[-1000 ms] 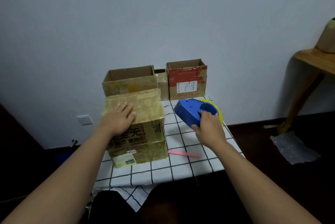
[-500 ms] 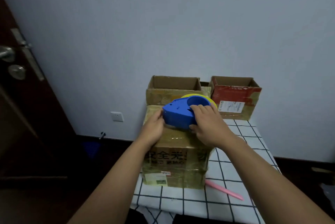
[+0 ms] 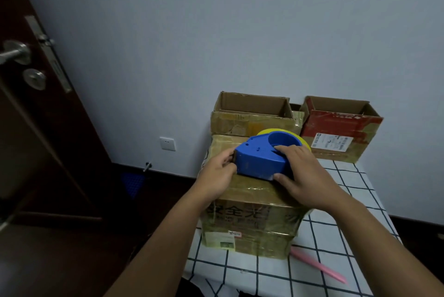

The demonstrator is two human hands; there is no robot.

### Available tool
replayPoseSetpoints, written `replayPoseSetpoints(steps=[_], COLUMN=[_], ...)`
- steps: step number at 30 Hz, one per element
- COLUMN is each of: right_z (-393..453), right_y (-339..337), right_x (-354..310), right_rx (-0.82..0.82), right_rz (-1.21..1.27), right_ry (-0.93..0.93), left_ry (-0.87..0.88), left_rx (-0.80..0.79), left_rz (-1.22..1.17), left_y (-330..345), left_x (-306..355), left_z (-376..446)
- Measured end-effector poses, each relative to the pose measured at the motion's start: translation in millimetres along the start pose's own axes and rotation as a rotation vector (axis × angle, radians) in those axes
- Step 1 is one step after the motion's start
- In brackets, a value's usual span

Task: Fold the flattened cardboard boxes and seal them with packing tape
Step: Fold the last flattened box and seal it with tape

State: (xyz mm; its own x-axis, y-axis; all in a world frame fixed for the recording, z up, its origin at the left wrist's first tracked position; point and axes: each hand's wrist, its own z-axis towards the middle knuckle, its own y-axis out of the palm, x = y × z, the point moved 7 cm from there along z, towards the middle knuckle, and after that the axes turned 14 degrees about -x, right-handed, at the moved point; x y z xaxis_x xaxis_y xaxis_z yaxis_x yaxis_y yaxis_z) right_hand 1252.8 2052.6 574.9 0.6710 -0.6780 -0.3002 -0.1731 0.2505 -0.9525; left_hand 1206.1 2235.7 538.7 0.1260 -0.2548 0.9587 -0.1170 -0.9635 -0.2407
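A closed cardboard box (image 3: 249, 224) wrapped in yellowish tape stands at the table's left front. On its top sits a blue tape dispenser (image 3: 260, 158) with a yellow tape roll (image 3: 305, 144). My right hand (image 3: 302, 176) grips the dispenser from the right, fingers over its top and thumb on its near side. My left hand (image 3: 217, 174) is at the dispenser's left end, fingers curled at the tape outlet; whether they pinch the tape end I cannot tell.
Two open-topped boxes stand against the wall: a brown one (image 3: 252, 114) and a red-sided one (image 3: 338, 128). A pink strip (image 3: 317, 265) lies on the checked tablecloth (image 3: 336, 236). A dark door (image 3: 28, 104) with a metal handle is at the left.
My right hand carried the dispenser from the table onto the box top. My left hand moved from flat on the box to the dispenser's left end. The view swung left.
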Motion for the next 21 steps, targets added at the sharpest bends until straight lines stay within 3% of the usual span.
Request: replayPoseSetpoints(steps=[6,9,11,16,21], right_z=[-3.4,-1.4,3.0,16.9,31.8], right_y=[-30.6,-61.8,-73.1,-81.8,-57.7], right_x=[-1.1,-0.9,-7.4,-18.5,-11.8], right_rx=[0.058,0.124,0.1,0.118,0.021], right_rz=[0.149,0.379,0.497,0.463,0.729], right_ry=[-0.02,0.014,0.012,-0.002,-0.042], left_ry=[0.045,0.048,0.042,-0.005,-0.005], left_rx=[0.078,0.141,0.171,0.148,0.142], left_rz=[-0.153,-0.232,-0.23,-0.153,-0.22], left_y=[-8.2,-10.5,-10.1,-4.1,-5.3], left_x=[0.9,1.6,4.3,6.1,8.0], left_z=[-4.5,-6.2,-6.6,-4.6,-1.0])
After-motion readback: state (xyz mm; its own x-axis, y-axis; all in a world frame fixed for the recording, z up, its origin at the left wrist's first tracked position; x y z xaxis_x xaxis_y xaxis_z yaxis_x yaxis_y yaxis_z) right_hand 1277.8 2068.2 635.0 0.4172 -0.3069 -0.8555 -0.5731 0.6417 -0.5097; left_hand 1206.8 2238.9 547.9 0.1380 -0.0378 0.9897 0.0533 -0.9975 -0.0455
